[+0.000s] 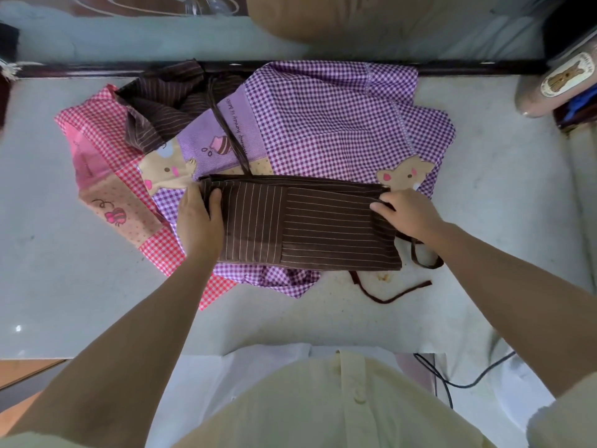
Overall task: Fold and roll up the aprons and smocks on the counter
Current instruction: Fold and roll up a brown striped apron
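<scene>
1. The folded brown striped apron (307,227) is lying on top of the purple gingham smock (323,124), around the middle of the table (500,205).
2. Its long axis is running left to right, parallel to the near table edge, and its short ends are pointing left and right.
3. The left grip (198,218) is holding the left short end, with the thumb lying on top of the cloth.
4. The right grip (407,213) is pinching the far right corner with curled fingers.
5. Each grip is sitting at its own end, so neither is nearer. A roll would probably be travelling along the long axis.
6. Loose brown ties (387,292) are trailing near and right, and could snag.
</scene>
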{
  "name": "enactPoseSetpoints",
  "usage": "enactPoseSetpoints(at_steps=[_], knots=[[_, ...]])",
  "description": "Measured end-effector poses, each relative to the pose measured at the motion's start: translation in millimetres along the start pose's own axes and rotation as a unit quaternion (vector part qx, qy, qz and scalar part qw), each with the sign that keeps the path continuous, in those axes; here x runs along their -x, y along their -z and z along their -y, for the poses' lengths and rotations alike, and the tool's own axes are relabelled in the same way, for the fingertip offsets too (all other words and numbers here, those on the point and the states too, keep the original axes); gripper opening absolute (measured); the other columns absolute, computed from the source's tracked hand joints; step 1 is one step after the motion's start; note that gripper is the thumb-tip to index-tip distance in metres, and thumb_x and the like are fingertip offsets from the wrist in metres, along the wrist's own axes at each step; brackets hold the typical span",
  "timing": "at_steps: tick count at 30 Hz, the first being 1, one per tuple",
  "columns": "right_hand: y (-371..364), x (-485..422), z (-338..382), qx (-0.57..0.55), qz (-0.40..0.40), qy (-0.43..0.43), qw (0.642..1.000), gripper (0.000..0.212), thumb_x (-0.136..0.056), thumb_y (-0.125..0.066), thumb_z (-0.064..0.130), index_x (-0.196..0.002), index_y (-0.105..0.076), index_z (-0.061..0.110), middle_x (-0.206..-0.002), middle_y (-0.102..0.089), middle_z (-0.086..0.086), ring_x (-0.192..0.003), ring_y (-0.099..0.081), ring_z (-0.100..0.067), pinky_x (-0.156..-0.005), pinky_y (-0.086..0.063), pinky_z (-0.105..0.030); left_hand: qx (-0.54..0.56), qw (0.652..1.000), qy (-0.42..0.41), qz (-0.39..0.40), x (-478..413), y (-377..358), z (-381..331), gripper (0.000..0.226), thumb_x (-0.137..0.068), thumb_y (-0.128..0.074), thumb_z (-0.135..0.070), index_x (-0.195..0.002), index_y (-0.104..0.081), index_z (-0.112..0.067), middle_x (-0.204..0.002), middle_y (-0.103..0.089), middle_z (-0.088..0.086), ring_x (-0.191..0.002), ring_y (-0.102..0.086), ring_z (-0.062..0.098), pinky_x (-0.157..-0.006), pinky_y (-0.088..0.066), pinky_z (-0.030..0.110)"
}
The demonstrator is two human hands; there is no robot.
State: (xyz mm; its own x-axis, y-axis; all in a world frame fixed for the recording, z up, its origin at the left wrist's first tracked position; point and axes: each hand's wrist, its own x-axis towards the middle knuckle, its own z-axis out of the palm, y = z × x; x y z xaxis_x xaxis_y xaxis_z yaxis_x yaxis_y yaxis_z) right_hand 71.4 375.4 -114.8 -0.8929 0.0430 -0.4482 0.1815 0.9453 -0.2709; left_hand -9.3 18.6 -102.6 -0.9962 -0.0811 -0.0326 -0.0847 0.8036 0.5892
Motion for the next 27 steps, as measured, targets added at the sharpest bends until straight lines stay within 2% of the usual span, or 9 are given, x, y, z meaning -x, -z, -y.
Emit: enactPoseSetpoints(at_steps=[3,6,8,10,14,18,19,23,27], knots=[[-3,-1,1,0.028,-0.062,0.014,0.998,0.032,-0.097,-0.055,0.035,-0.072,-0.052,0.015,-0.063,-0.052,0.000,-0.058,-0.053,-0.016,-0.057,-0.041,-0.028,-0.015,1.000,-0.003,0.003,-3,-2,1,0.024,-0.101,-0.045,-0.030,-0.101,-0.050,-0.007,-0.092,-0.055,0.004,-0.084,-0.049,0.017,-0.069,-0.037,0.030],[3,-7,18,-0.027,-0.174,0.093,0.980,0.021,-0.088,-0.066,0.035,-0.097,-0.063,0.016,-0.086,-0.063,0.002,-0.080,-0.058,-0.013,-0.075,-0.048,-0.030,-0.025,1.000,0.004,0.003,-5,-3,3,0.025,-0.102,-0.044,-0.030,-0.102,-0.050,-0.006,-0.091,-0.054,0.003,-0.083,-0.050,0.018,-0.068,-0.037,0.031],[1,-15,30,-0.022,-0.133,0.133,0.982,0.032,-0.086,-0.068,0.042,-0.107,-0.064,0.019,-0.096,-0.064,0.005,-0.089,-0.058,-0.011,-0.086,-0.047,-0.033,-0.032,0.999,0.004,0.003,-6,-4,4,0.026,-0.102,-0.043,-0.031,-0.103,-0.050,-0.006,-0.091,-0.055,0.004,-0.083,-0.050,0.018,-0.068,-0.038,0.031],[-1,-19,38,-0.019,-0.059,0.147,0.987,0.025,-0.089,-0.065,0.039,-0.103,-0.067,0.019,-0.096,-0.068,0.004,-0.089,-0.061,-0.013,-0.090,-0.048,-0.037,-0.035,0.999,0.002,-0.002,-6,-6,4,0.027,-0.102,-0.042,-0.032,-0.103,-0.049,-0.005,-0.090,-0.056,0.006,-0.082,-0.051,0.019,-0.066,-0.038,0.031],[2,-25,39,-0.127,-0.098,0.122,0.979,0.022,-0.095,-0.056,0.032,-0.107,-0.060,0.014,-0.094,-0.067,0.001,-0.081,-0.064,-0.013,-0.076,-0.056,-0.035,-0.038,0.999,-0.002,-0.010,-7,-6,5,0.029,-0.103,-0.039,-0.032,-0.101,-0.048,-0.004,-0.085,-0.056,0.010,-0.076,-0.052,0.023,-0.061,-0.039,0.035],[-3,-27,36,-0.083,0.035,0.088,0.992,0.030,-0.093,-0.060,0.041,-0.112,-0.060,0.018,-0.100,-0.062,0.006,-0.088,-0.060,-0.011,-0.076,-0.049,-0.027,-0.055,0.998,0.004,-0.013,-8,-8,6,0.030,-0.103,-0.039,-0.032,-0.102,-0.047,-0.003,-0.084,-0.054,0.009,-0.075,-0.051,0.022,-0.060,-0.036,0.034],[-3,-27,36,-0.089,0.028,0.097,0.991,0.024,-0.094,-0.059,0.038,-0.104,-0.063,0.016,-0.092,-0.062,0.005,-0.084,-0.060,-0.013,-0.073,-0.046,-0.026,-0.056,0.998,0.010,-0.014,-9,-10,6,0.031,-0.103,-0.039,-0.033,-0.102,-0.047,-0.003,-0.083,-0.054,0.008,-0.074,-0.050,0.022,-0.060,-0.035,0.033],[-1,-29,34,-0.140,-0.163,0.080,0.973,0.023,-0.096,-0.058,0.031,-0.082,-0.059,0.014,-0.073,-0.054,0.003,-0.068,-0.049,-0.012,-0.061,-0.033,-0.020,-0.060,0.998,0.020,-0.017,-12,-11,5,0.032,-0.103,-0.038,-0.033,-0.105,-0.047,-0.002,-0.080,-0.053,0.007,-0.070,-0.051,0.022,-0.058,-0.033,0.032],[-15,-40,37,0.010,-0.103,-0.010,0.995,0.034,-0.098,-0.052,0.039,-0.102,-0.068,0.009,-0.094,-0.064,-0.007,-0.084,-0.057,-0.020,-0.072,-0.047,-0.034,-0.102,0.994,0.024,-0.010,-17,-12,-1,0.034,-0.104,-0.037,-0.034,-0.109,-0.047,-0.002,-0.081,-0.051,0.005,-0.070,-0.048,0.020,-0.057,-0.030,0.029]])
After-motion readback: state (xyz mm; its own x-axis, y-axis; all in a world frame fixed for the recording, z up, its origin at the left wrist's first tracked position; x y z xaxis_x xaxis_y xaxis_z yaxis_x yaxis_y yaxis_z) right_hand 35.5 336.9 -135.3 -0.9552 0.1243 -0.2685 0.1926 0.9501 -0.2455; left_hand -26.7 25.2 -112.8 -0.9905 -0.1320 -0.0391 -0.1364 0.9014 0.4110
